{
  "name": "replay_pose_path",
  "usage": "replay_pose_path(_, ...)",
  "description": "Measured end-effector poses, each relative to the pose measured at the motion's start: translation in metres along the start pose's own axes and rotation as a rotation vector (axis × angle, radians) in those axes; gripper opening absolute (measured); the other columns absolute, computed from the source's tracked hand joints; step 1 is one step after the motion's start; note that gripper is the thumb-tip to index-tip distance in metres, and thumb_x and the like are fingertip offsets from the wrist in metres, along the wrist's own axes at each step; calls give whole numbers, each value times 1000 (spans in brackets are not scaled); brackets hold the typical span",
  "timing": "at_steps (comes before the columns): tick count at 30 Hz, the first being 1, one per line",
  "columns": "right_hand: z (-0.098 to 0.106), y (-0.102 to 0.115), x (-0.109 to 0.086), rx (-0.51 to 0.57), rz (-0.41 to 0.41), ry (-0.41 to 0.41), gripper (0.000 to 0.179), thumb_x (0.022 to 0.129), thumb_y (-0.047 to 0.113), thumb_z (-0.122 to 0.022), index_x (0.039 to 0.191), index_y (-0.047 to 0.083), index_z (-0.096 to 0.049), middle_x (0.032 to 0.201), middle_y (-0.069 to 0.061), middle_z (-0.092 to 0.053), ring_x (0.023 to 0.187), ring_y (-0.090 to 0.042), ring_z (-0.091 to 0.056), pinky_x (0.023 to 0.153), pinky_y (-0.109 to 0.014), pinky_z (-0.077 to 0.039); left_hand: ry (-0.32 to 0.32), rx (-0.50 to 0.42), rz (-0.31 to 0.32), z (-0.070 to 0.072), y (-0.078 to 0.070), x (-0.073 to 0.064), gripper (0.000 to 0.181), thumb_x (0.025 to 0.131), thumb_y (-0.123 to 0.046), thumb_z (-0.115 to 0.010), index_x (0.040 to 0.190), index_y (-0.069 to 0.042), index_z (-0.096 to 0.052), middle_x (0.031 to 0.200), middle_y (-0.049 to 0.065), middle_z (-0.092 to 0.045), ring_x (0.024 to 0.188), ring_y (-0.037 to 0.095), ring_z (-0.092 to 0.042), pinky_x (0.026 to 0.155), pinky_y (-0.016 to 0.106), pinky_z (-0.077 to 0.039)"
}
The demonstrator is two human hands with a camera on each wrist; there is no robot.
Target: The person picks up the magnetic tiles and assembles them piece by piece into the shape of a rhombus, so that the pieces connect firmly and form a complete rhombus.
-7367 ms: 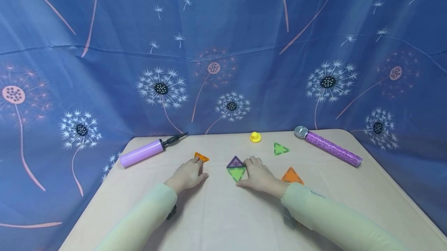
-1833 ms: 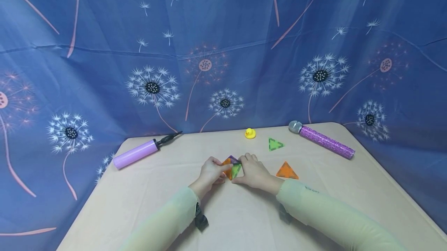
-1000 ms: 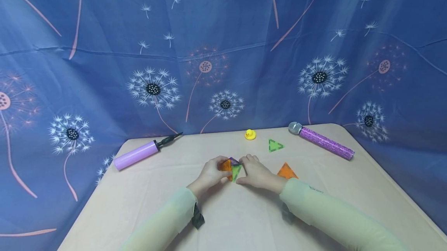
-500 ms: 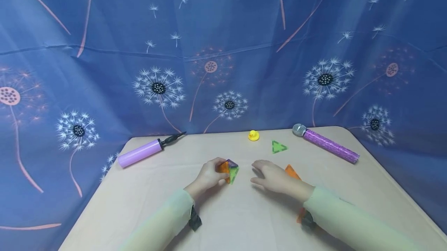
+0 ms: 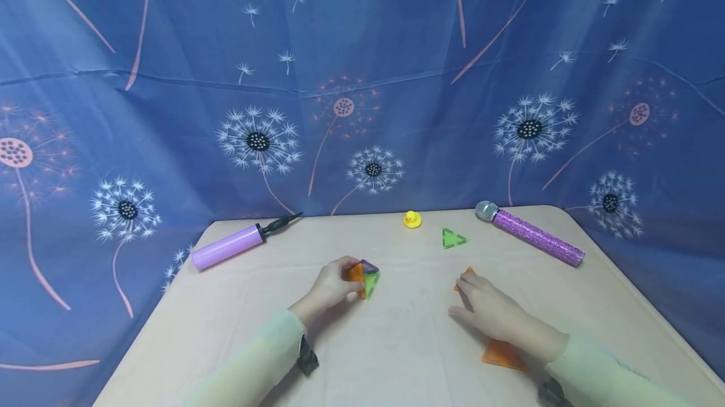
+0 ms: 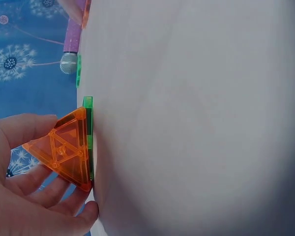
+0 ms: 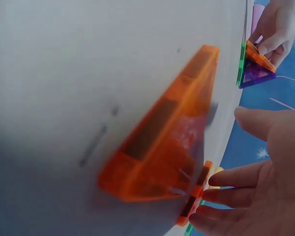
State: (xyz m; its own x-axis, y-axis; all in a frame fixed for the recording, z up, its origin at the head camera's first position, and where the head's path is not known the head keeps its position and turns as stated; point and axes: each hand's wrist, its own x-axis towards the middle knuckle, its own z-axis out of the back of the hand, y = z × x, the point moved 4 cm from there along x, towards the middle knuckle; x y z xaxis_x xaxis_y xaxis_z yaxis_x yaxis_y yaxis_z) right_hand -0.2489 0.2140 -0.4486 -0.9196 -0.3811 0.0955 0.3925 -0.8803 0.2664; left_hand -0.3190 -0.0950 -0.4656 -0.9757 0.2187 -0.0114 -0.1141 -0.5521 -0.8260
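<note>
My left hand [image 5: 330,282] pinches an orange triangular magnetic tile [image 6: 71,147] by its side, thumb across one face. That tile stands tilted up against a green triangular tile [image 5: 371,285], which lies on the table, and a purple triangular tile [image 7: 258,73] rises beside them. My right hand [image 5: 491,311] hovers with fingers extended over a second orange tile [image 7: 202,179]; its fingertips are at that tile's edge, and whether they touch is unclear. Another orange tile [image 5: 504,355] lies under the right wrist, large and blurred in the right wrist view.
A loose green triangular tile [image 5: 454,239] lies toward the back. Near it are a yellow rubber duck [image 5: 412,219] and a glittery purple microphone [image 5: 535,237]. A lilac hand pump [image 5: 232,246] lies at the back left. Blue dandelion-print cloth [image 5: 362,80] hangs behind the table.
The left hand brought an orange tile against the green and purple tiles, which then shifted slightly left. My right hand let go of them and moved right to another orange tile.
</note>
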Motion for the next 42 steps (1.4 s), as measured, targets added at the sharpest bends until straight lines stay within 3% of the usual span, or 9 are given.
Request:
replay_pose_path(12,-4,6,0,11,3,24,70,94,35,-73,132,-20,-53,139,-41,-48,131,-55,-46,107,-61,-39,-2,-8,-10,2,0,1,50,80,-6,-83,127,-4,-65,125,12,-68,115,31,-61,105,50,-46)
replay_pose_path(20,-14,27,22,25,31,91,71,95,34,-72,137,-18,-50,147,-37,-43,138,-50,-40,113,-58,-34,6,-3,-12,2,-1,0,51,80,-6,-84,128,-3,-65,124,12,-68,114,31,-61,104,50,-47)
replay_pose_path(29,-27,53,47,14,132,118,69,95,33,-73,137,-17,-52,148,-34,-44,140,-46,-40,113,-55,-36,8,2,4,2,-1,-1,51,81,-6,-83,129,-4,-64,125,12,-67,115,31,-61,104,49,-48)
replay_pose_path(42,-32,58,56,-37,83,133,67,94,35,-73,139,-10,-54,149,-27,-47,139,-40,-44,111,-52,-41,5,-4,10,2,2,-2,50,82,-6,-82,128,-3,-64,125,12,-67,114,30,-61,104,48,-48)
